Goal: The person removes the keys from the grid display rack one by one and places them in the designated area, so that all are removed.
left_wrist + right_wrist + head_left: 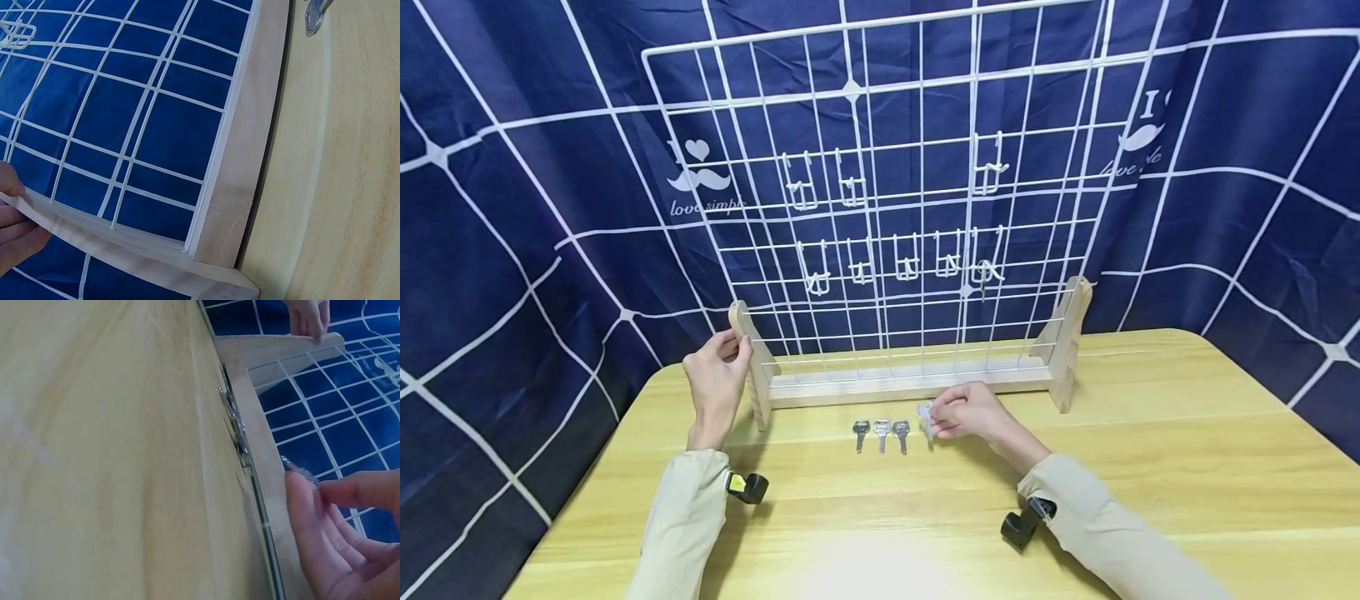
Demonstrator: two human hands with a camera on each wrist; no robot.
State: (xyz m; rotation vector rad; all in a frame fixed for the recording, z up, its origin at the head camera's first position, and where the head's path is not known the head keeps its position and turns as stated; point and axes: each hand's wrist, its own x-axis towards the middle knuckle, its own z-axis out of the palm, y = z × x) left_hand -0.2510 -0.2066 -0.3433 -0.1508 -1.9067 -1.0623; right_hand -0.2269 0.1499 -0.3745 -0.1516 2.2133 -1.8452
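Between thumb and fingers, my right hand [973,412] pinches a silver key [925,421], held just in front of the rack's wooden base bar [910,385]. In the right wrist view only a small part of that key [300,469] shows past the fingertips. To its left on the table lie a dark key [861,433], a silver key [882,433] and another dark key [901,434], side by side. My left hand [717,375] grips the upper end of the rack's left wooden support [752,367]; the left wrist view shows thumb and fingers on either side of the wood [137,262].
A white wire grid [887,192] rises from the wooden stand, leaning back. Several white double hooks [907,265] hang on it in two rows, and a small key-like piece [983,289] hangs at the lower right hook. A blue curtain [512,292] surrounds the wooden table [1150,400].
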